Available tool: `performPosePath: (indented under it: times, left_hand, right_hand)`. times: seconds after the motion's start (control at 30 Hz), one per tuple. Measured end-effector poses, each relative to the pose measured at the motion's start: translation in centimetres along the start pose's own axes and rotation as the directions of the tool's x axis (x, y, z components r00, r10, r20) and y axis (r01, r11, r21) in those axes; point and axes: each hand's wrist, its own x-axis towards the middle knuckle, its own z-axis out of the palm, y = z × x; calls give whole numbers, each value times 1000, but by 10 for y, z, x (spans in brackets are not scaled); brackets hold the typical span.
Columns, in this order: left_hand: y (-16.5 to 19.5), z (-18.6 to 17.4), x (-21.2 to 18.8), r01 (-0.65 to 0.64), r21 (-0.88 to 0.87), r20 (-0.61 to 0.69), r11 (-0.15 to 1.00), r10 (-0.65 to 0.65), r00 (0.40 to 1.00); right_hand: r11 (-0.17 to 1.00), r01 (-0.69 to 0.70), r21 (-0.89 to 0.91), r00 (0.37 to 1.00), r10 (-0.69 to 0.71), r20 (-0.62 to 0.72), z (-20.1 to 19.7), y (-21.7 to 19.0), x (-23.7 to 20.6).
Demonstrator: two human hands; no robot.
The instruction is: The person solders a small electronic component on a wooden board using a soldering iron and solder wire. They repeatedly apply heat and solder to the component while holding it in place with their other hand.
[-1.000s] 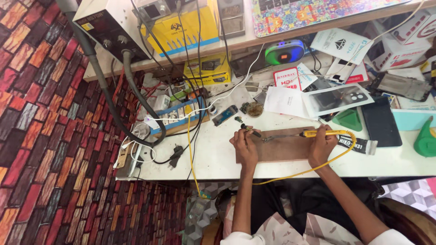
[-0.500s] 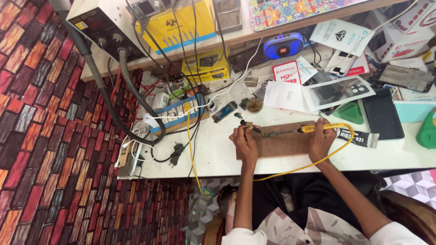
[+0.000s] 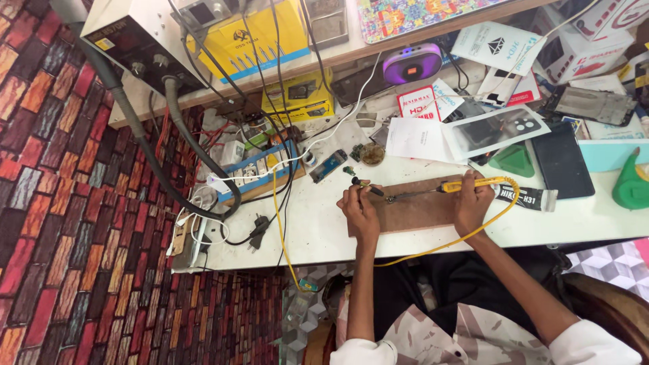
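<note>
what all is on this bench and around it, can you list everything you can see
soldering iron: 1, yellow handle and cord, over the wooden board, in the right hand
wooden board: 1, brown, front of the white table
small dark tool: 1, black, in the left hand
power strip: 1, blue and white, left part of table
machine with hoses: 1, white, top left
boxes: 2, yellow, back shelf and below it
speaker: 1, purple, back
triangular picks: 1 green, right of board
bottle: 1, green, far right
dark phone: 1, black, right
tube: 1, black and white, beside the right hand
left hand: 1, on board's left end
right hand: 1, on board's right end
</note>
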Motion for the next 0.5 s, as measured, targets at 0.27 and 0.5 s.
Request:
performPosePath:
  times: [0.27, 0.5]
  left_hand:
    - [-4, 1, -2, 6, 20, -3, 1000, -6, 1000]
    - [-9, 4, -3, -16, 13, -4, 1000, 16, 1000]
  right_hand:
    - [1000, -11, -15, 1000, 11, 17, 0, -2, -1]
    - [989, -53, 135, 999, 53, 6, -1, -1, 1]
